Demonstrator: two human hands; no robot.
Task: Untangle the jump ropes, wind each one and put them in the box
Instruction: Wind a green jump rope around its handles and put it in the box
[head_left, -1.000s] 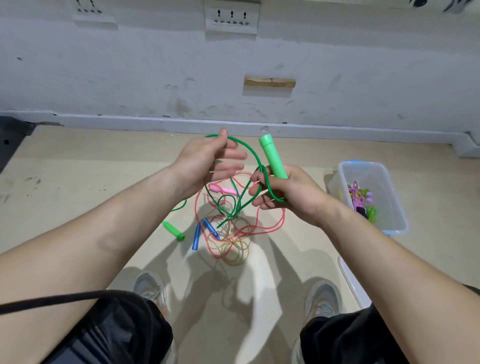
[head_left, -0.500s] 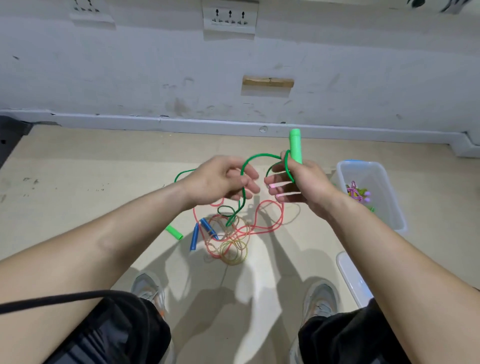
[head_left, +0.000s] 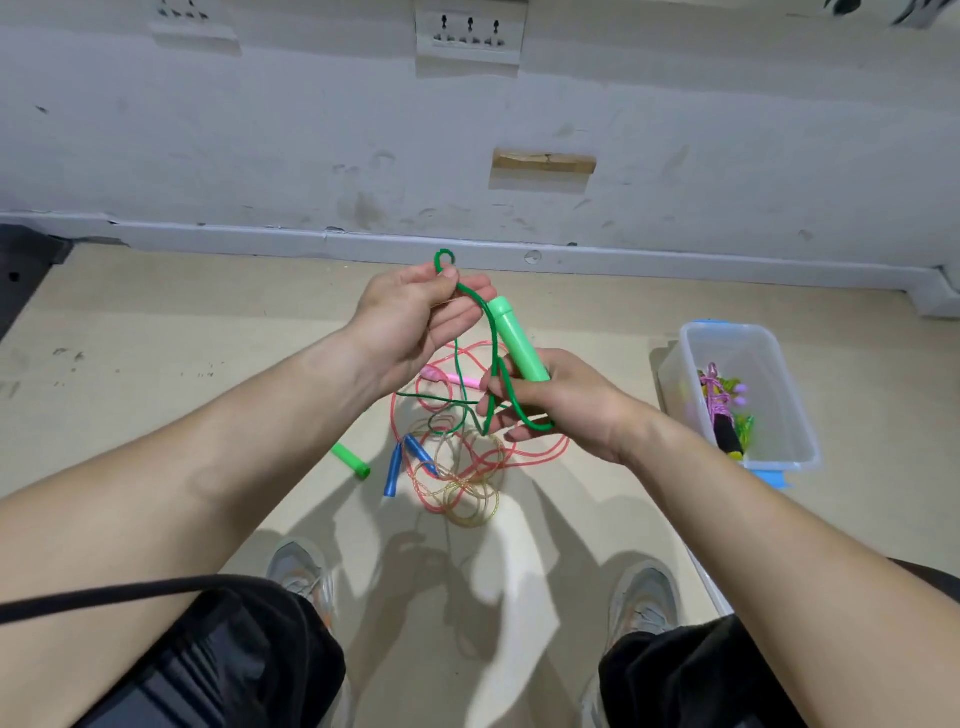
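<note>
Hands work together above a tangle of jump ropes on the tan floor (head_left: 156, 338). The right hand (head_left: 563, 408) is closed around one green handle (head_left: 519, 343), which points up and away from the person. Loops of the green rope (head_left: 475, 298) are wrapped over that hand's fingers. The left hand (head_left: 410, 322) is held a little higher and farther out. Its thumb and fingertips pinch a bend of the same green cord, so that a small loop sticks up above the hand. From both hands the cord drops in thin strands to the pile below.

The second green handle (head_left: 350, 460) lies on the floor, left of the pile. Just beside it, two blue handles (head_left: 405, 462) rest against a heap of yellowish clear cord (head_left: 472, 493). A red cord (head_left: 545, 451) winds through and around that heap. A pink handle (head_left: 452, 378) shows between the two hands, lower down on the floor.

To the right, well apart from the pile, stands a clear plastic box (head_left: 737, 343). Inside it lies a wound pink rope (head_left: 714, 400), along with other coloured pieces too small to make out. Two grey shoes (head_left: 301, 571) are planted at either side of the pile's near edge, and a wall with sockets (head_left: 467, 31) rises behind.
</note>
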